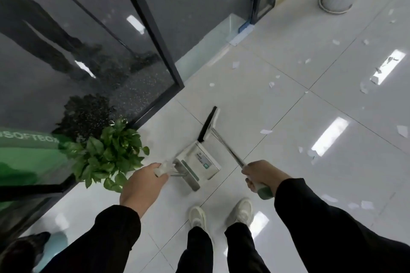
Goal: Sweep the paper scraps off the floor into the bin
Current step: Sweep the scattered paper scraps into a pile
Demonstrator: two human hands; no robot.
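Observation:
My left hand (142, 184) grips the pale handle of a grey-white dustpan (199, 164), which hangs just above the tiled floor in front of my feet. My right hand (261, 175) grips the green-and-white end of a broom handle (228, 150). The thin metal shaft runs forward and left to the black-and-white broom head (209, 124), beyond the dustpan. White paper scraps (266, 131) lie scattered over the glossy tiles to the right and further ahead. No bin is in view.
A leafy green potted plant (108, 155) stands at my left beside a dark glass wall and a black door frame (155, 35). A grey round column base (335, 2) rises at the far right. My white shoes (221, 213) stand below the dustpan.

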